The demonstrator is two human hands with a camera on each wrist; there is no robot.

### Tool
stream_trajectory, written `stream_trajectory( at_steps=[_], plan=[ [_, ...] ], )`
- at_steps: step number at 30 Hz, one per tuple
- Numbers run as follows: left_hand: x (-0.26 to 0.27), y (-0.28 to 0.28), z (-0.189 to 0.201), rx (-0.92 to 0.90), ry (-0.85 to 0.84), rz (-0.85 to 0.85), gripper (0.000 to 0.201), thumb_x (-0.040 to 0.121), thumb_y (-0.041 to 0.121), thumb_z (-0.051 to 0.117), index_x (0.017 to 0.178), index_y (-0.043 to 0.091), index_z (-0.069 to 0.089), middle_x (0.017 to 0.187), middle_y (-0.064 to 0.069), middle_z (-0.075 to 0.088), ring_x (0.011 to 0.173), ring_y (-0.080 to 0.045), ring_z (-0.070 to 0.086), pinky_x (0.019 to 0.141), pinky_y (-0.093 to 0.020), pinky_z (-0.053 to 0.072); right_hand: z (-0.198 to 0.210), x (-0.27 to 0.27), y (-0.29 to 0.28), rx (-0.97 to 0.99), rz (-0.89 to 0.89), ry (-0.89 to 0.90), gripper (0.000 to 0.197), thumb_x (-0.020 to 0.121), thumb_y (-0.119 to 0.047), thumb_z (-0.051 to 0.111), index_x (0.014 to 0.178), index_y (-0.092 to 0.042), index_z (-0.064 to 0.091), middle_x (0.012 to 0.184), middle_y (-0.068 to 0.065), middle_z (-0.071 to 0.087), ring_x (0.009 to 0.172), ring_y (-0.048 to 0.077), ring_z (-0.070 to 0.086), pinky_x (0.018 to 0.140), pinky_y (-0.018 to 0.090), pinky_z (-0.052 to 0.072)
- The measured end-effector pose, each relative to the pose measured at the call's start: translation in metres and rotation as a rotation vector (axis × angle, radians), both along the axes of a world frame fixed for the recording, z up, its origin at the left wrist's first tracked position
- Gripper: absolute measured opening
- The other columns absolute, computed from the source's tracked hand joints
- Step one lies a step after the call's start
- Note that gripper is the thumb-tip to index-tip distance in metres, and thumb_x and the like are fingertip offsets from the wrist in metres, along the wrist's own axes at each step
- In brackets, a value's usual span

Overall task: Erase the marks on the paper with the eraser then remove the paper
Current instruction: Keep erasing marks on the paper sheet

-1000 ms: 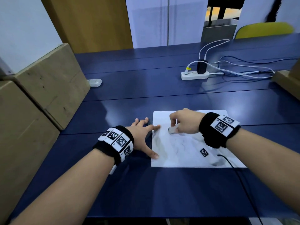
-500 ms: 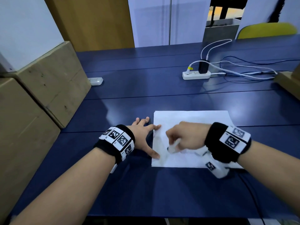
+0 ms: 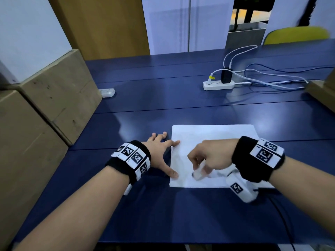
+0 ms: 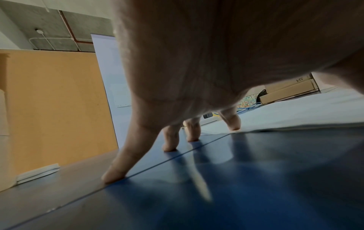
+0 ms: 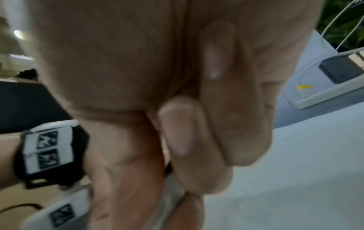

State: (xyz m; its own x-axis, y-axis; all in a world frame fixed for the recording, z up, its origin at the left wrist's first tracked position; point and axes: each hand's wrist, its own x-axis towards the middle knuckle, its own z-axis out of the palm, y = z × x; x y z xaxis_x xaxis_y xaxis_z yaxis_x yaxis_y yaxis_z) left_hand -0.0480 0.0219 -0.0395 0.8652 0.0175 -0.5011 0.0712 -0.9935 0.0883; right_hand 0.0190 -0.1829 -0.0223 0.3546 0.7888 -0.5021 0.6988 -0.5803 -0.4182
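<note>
A white sheet of paper (image 3: 213, 136) lies flat on the blue table (image 3: 163, 105), with faint grey smudges near its left side. My right hand (image 3: 208, 158) grips a white eraser (image 3: 198, 172), whose tip presses the paper's lower left part. In the right wrist view the curled right-hand fingers (image 5: 183, 137) fill the frame over the paper (image 5: 295, 179). My left hand (image 3: 161, 149) is spread flat, its forefinger and thumb on the paper's left edge. In the left wrist view the left-hand fingertips (image 4: 114, 175) press the table beside the paper (image 4: 295, 112).
Cardboard boxes (image 3: 54, 95) stand along the table's left side, and another box (image 3: 324, 93) sits at the right. A white power strip (image 3: 218, 85) with a black plug and several cables lies at the back right. A small white strip (image 3: 107, 92) lies by the boxes.
My right hand with the eraser has moved from the paper's upper middle toward me, down to its lower left part. The left hand has stayed in place on the edge.
</note>
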Motion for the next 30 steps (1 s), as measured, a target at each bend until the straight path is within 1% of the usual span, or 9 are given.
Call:
stream_trajectory(
  at_steps=[3, 6, 9, 12, 14, 18, 24, 27, 30],
  plan=[
    [-0.001, 0.000, 0.001, -0.018, 0.005, 0.010, 0.122, 0.052, 0.073, 0.077, 0.148, 0.053, 0.004, 0.161, 0.004, -0.013, 0.147, -0.031, -0.017, 0.115, -0.060, 0.015, 0.001, 0.019, 0.006, 0.070, -0.123, -0.151, 0.025, 0.071, -0.047, 0.071, 0.082, -0.028, 0.061, 0.080, -0.006, 0.064, 0.084, 0.018, 0.059, 0.082, 0.034, 0.052],
    [-0.001, 0.000, 0.001, -0.018, 0.006, 0.012, 0.122, 0.052, 0.073, 0.077, 0.147, 0.053, 0.004, 0.161, 0.004, -0.013, 0.147, -0.031, -0.017, 0.115, -0.060, 0.015, 0.000, 0.031, 0.005, 0.140, -0.272, -0.246, 0.023, 0.080, -0.046, 0.069, 0.075, -0.031, 0.052, 0.081, -0.007, 0.059, 0.087, 0.020, 0.058, 0.082, 0.037, 0.053],
    [-0.001, 0.000, 0.000, -0.021, 0.003, 0.014, 0.123, 0.051, 0.074, 0.078, 0.147, 0.053, 0.005, 0.161, 0.004, -0.013, 0.147, -0.031, -0.017, 0.115, -0.060, 0.015, 0.002, 0.016, -0.001, 0.097, -0.133, -0.150, 0.022, 0.080, -0.040, 0.072, 0.073, -0.031, 0.053, 0.088, -0.005, 0.067, 0.086, 0.020, 0.060, 0.080, 0.036, 0.052],
    [0.000, -0.001, 0.000, -0.018, 0.004, 0.011, 0.124, 0.050, 0.074, 0.078, 0.148, 0.052, 0.004, 0.161, 0.005, -0.013, 0.147, -0.030, -0.017, 0.116, -0.059, 0.015, 0.003, 0.000, -0.004, 0.015, -0.024, -0.003, 0.018, 0.071, -0.041, 0.070, 0.078, -0.028, 0.060, 0.090, -0.002, 0.073, 0.085, 0.018, 0.063, 0.077, 0.033, 0.050],
    [0.000, -0.002, 0.001, -0.021, 0.004, 0.010, 0.123, 0.052, 0.073, 0.078, 0.148, 0.052, 0.005, 0.161, 0.005, -0.014, 0.147, -0.030, -0.017, 0.116, -0.059, 0.014, 0.002, 0.008, 0.001, 0.033, -0.073, -0.073, 0.025, 0.068, -0.043, 0.069, 0.086, -0.026, 0.064, 0.085, -0.002, 0.071, 0.087, 0.019, 0.063, 0.080, 0.034, 0.051],
    [0.000, 0.000, 0.000, -0.016, 0.003, 0.009, 0.123, 0.052, 0.073, 0.077, 0.147, 0.053, 0.003, 0.161, 0.004, -0.013, 0.147, -0.030, -0.017, 0.116, -0.059, 0.015, -0.002, 0.030, 0.007, 0.156, -0.300, -0.261, 0.021, 0.082, -0.046, 0.068, 0.084, -0.030, 0.055, 0.079, -0.008, 0.061, 0.090, 0.022, 0.061, 0.084, 0.039, 0.054],
    [0.000, 0.000, 0.001, -0.002, 0.000, 0.007, 0.123, 0.050, 0.075, 0.077, 0.147, 0.053, 0.004, 0.161, 0.006, -0.013, 0.147, -0.030, -0.015, 0.116, -0.057, 0.016, 0.002, -0.001, 0.000, 0.012, -0.010, -0.049, 0.022, 0.079, -0.044, 0.074, 0.080, -0.026, 0.061, 0.081, -0.004, 0.072, 0.081, 0.016, 0.063, 0.078, 0.035, 0.051],
    [-0.001, -0.001, 0.001, -0.010, -0.005, 0.007, 0.123, 0.051, 0.074, 0.077, 0.147, 0.053, 0.005, 0.161, 0.005, -0.012, 0.147, -0.030, -0.015, 0.117, -0.057, 0.015, 0.002, 0.014, 0.008, 0.058, -0.110, -0.183, 0.022, 0.080, -0.045, 0.074, 0.087, -0.027, 0.062, 0.078, -0.007, 0.066, 0.086, 0.018, 0.060, 0.082, 0.035, 0.052],
    [-0.001, -0.001, 0.001, -0.009, 0.000, 0.007, 0.122, 0.051, 0.074, 0.077, 0.147, 0.054, 0.004, 0.161, 0.005, -0.012, 0.147, -0.030, -0.015, 0.116, -0.058, 0.015, 0.004, 0.028, 0.012, 0.113, -0.265, -0.285, 0.021, 0.082, -0.045, 0.070, 0.087, -0.029, 0.057, 0.090, -0.004, 0.060, 0.091, 0.022, 0.058, 0.085, 0.039, 0.053]
  ],
)
